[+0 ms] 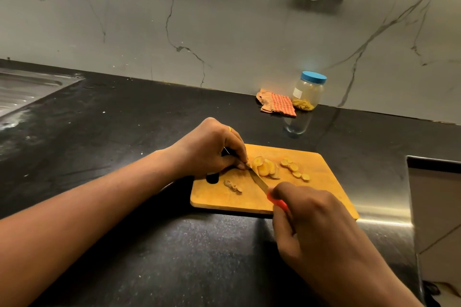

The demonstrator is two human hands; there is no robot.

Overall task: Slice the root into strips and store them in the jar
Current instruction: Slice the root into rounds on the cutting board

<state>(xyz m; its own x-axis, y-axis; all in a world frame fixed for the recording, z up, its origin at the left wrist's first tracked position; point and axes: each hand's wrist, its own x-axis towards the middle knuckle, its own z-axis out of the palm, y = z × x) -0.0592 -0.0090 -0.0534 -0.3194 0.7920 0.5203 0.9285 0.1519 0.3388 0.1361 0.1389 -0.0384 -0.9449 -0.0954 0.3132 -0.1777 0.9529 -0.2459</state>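
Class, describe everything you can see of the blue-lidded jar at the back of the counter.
The jar is clear, glass or plastic cannot be told, with a blue lid on and a white label on its side. Yellow strips lie at its bottom. It stands upright on the black counter by the wall, an orange checked cloth beside it.

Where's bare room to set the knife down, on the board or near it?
Free: the board's right end beyond the small rounds; the counter between board and cloth; the wide counter between sink and left hand. Crowded: the board's middle, with slices, knife, root piece and right hand.
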